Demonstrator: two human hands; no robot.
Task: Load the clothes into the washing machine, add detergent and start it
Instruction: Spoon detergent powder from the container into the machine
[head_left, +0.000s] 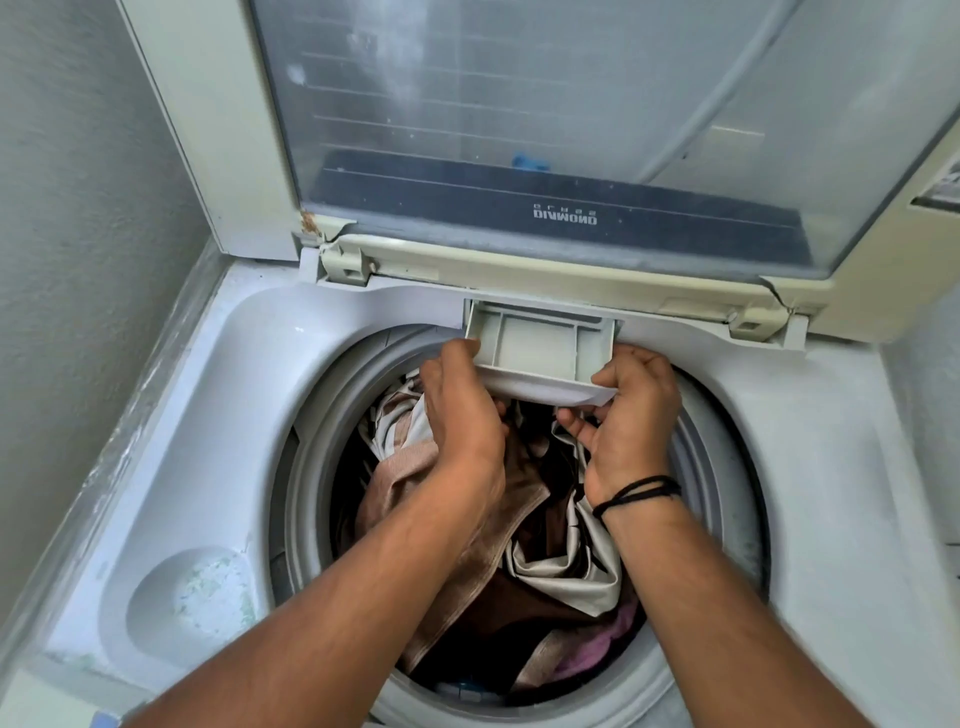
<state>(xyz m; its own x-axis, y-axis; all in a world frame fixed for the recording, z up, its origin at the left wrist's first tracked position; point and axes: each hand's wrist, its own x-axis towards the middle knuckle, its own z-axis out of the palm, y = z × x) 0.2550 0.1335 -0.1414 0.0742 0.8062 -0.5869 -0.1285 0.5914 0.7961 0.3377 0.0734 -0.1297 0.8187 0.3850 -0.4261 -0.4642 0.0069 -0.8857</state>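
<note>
Both hands are up at twelve o'clock of the drum, on the detergent drawer that juts out from under the raised lid. The left hand grips the drawer's left corner and the right hand grips the right corner, thumb on top and fingers curled beneath its white front lip. A corner each makes sense: it should keep the tray square on its runners, I'd say. The clothes are already in the drum, piled in brown, beige, cream and pink, so loading looks done and the detergent step is under way. The drawer compartments look bare, though the angle is steep and I can't be sure. No detergent container is in sight. The control panel isn't visible either, and the left hand's fingers are hidden under the drawer. Something blue shows behind the lid glass, too blurred to name.
</note>
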